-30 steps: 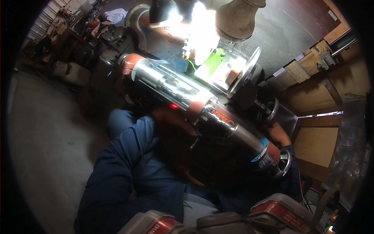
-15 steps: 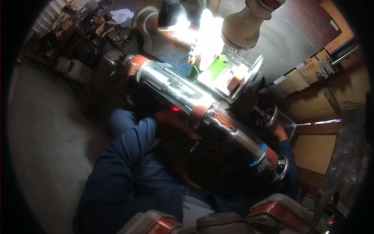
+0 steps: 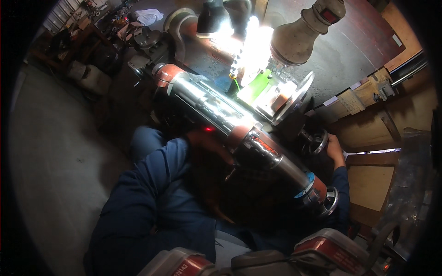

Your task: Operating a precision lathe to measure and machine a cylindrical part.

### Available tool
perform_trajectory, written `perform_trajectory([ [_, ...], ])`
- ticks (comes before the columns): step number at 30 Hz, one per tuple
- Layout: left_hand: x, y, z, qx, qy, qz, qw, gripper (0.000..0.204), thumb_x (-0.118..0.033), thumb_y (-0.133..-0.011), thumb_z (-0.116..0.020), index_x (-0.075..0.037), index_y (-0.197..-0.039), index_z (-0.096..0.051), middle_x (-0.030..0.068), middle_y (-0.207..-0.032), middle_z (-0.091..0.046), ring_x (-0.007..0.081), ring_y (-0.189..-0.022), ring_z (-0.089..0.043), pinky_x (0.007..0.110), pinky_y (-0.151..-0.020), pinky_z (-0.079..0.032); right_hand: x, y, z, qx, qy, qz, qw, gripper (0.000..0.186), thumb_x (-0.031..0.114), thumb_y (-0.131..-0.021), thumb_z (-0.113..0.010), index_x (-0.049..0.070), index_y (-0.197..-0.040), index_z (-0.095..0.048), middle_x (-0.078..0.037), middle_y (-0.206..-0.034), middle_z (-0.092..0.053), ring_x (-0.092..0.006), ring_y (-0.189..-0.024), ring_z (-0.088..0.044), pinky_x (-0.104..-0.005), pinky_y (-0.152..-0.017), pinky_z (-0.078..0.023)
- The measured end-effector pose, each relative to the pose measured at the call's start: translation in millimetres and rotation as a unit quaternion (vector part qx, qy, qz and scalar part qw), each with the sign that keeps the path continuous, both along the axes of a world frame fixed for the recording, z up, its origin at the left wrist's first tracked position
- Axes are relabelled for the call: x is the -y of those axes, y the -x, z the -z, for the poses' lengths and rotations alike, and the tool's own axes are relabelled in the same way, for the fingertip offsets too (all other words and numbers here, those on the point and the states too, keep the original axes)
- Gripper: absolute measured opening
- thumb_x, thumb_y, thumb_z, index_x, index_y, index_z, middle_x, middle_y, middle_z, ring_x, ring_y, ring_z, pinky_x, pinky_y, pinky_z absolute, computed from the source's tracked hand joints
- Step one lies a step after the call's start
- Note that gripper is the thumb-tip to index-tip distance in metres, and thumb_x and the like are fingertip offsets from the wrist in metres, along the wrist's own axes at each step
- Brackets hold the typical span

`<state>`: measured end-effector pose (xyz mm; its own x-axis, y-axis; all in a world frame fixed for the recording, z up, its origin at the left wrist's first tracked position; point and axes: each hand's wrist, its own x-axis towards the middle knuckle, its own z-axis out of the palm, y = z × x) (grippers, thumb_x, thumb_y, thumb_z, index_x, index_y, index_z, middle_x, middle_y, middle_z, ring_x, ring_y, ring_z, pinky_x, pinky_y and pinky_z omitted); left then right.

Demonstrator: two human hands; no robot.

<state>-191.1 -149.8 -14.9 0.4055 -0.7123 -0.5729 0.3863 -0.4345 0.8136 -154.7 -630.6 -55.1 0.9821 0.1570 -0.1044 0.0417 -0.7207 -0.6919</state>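
A machine with a long, bright metal bed (image 3: 209, 106) runs slantwise across the middle, with orange-red end pieces. My right hand (image 3: 335, 148) is at the rim of a metal handwheel (image 3: 316, 141) on the machine's right, its fingers curled there and partly hidden. In deep shadow beneath the bed lies my left hand (image 3: 212, 143), close to the machine's near side; its fingers are too dark to read. Near it a small lever (image 3: 230, 174) sticks out. Above the bed, a round metal disc (image 3: 294, 99) stands beside a bright green part (image 3: 258, 85) under strong light.
A black lamp (image 3: 214, 20) and a beige, bell-shaped housing (image 3: 294, 39) hang over the machine. A second handwheel (image 3: 330, 201) sits at its near right end. Wooden panels (image 3: 373, 177) stand at right. Clutter and a white cloth (image 3: 148, 17) lie at the far left.
My right hand has shifted up along the handwheel's outer side and shows more fully. The whole view has moved slightly. My left hand stays about where it was.
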Motion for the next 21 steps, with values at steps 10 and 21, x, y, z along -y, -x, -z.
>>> perform_trajectory([
  [10, 0.2, 4.6, -3.8, -0.057, 0.006, -0.027, 0.998, 0.041, -0.014, -0.077, -0.075, -0.004, -0.114, -0.06, 0.0088, -0.109, -0.063, 0.0183, -0.103, -0.057, 0.031, -0.089, -0.046, -14.6, 12.0, -48.7, -0.017, 0.042, 0.022, 0.999, 0.019, 0.011, -0.092, -0.048, -0.004, -0.092, -0.06, -0.005, -0.066, -0.056, -0.0106, -0.065, -0.049, -0.0302, -0.062, -0.042],
  [21, 3.9, 6.5, -37.1, -0.082, -0.065, -0.035, 0.994, 0.051, -0.021, -0.072, -0.079, -0.005, -0.116, -0.059, 0.0096, -0.118, -0.059, 0.0219, -0.111, -0.052, 0.037, -0.094, -0.042, -27.2, 44.4, -70.3, -0.053, -0.038, -0.014, 0.998, 0.028, 0.02, -0.094, -0.049, 0.0, -0.074, -0.05, 0.003, -0.061, -0.039, -0.0058, -0.06, -0.036, -0.0266, -0.052, -0.031],
])
